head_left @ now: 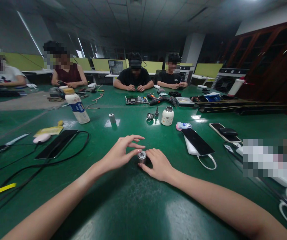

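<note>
On the green table, my right hand (159, 163) curls its thumb and fingers round a small silver metal cylinder (141, 158), which looks like a small motor and stands upright. Its round top, with a darker centre, faces up. My left hand (119, 151) hovers just to the left with fingers apart. Its thumb tip is close to the cylinder's top edge; whether they touch I cannot tell. A similar grey cylinder (112, 118) stands farther off, ahead and to the left.
Beyond my hands stand a cream flask (167, 116), its metal cap (150, 116) and a milk bottle (77, 108). Phones (198, 141) and cables lie on both sides. A circuit board (136, 100) and power drills (162, 99) lie farther back. Several people sit across the table.
</note>
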Demonstrator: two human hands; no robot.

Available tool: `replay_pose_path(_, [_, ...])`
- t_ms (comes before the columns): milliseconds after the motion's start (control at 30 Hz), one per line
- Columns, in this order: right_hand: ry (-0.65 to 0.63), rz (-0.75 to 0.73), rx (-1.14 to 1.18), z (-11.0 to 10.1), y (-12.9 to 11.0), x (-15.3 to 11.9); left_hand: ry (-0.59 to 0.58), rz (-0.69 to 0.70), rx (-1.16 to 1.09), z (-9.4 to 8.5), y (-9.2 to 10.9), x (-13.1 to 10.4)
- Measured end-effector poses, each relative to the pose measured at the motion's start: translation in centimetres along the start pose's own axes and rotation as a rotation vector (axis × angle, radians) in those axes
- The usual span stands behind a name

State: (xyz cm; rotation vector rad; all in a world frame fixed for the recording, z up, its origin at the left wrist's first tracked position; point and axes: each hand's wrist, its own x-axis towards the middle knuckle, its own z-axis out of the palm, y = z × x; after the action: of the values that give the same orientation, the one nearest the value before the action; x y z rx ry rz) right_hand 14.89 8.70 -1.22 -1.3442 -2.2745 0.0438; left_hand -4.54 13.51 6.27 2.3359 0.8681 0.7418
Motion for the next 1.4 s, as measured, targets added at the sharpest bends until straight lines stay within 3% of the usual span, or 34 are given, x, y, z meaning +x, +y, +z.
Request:
replay_pose_path(100, [0.002,-0.003,-0.011,0.0,0.0,0.0,-0.056,-0.001,0.02,0.8,-0.2,-0.1])
replay_pose_path(267, [-0.001,-0.004,-0.013,0.0,-0.1,0.0,0.031,-0.013,0.075,1.7,0.1,-0.2])
replay_pose_path(433, [-0.016,-0.003,0.002,-0.1,-0.1,-0.1,0.162,-0.003,0.139,-0.2,0.5,0.3])
replay_pose_path(533, [-0.022,0.006,0.008,-0.1,-0.1,-0.1,0.257,-0.036,0.066,-1.6,-0.9,0.6])
replay_pose_path(733, [-0.018,0.011,0.004,-0.2,-0.2,0.0,0.029,-0.1,0.02,-0.2,-6.1,0.4])
replay_pose_path(933, [-0.016,0.006,0.004,-0.2,-0.2,0.0,0.02,-0.125,0.085,0.4,-7.6,0.1])
replay_pose_path(1067, [-0.017,0.004,0.006,-0.1,-0.1,0.0,0.035,-0.126,0.049,0.2,-6.6,0.3])
replay_pose_path(1200, [-0.018,0.0,0.005,-0.2,-0.1,0.0,0.105,-0.048,-0.057,0.2,-3.3,0.5])
replay_pose_path(1300, [-0.022,-0.002,-0.001,-0.1,-0.1,0.0,0.063,0.013,-0.062,0.2,-0.8,0.4])
replay_pose_path(1400, [-0.021,-0.003,-0.003,-0.1,0.0,-0.1,0.034,0.026,-0.047,0.4,0.3,0.2])
